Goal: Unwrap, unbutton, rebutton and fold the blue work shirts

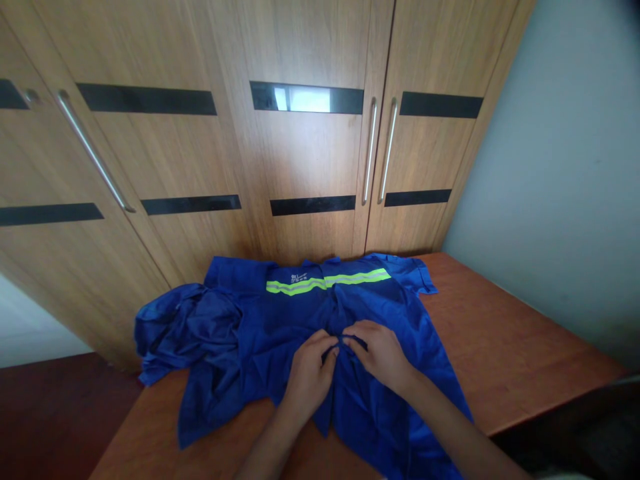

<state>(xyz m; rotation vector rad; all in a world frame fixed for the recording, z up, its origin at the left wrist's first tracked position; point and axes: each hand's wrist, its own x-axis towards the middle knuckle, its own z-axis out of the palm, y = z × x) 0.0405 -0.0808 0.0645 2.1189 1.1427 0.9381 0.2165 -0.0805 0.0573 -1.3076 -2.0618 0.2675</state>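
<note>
A wardrobe point(310, 153) fills the top of the frame, behind the desk point(505, 340). The blue jacket point(260, 327) lies spread over the lower centre, where the left grip point(309, 370) and right grip point(383, 353) pinch its front, close together.

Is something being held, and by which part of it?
The left grip and right grip pinch a blue jacket by its front, below the yellow stripe.

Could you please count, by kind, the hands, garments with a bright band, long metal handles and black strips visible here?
Left hand and right hand: 2
Blue garment with bright band: 1
Long metal handles: 3
Black strips: 8
Total: 14
</note>
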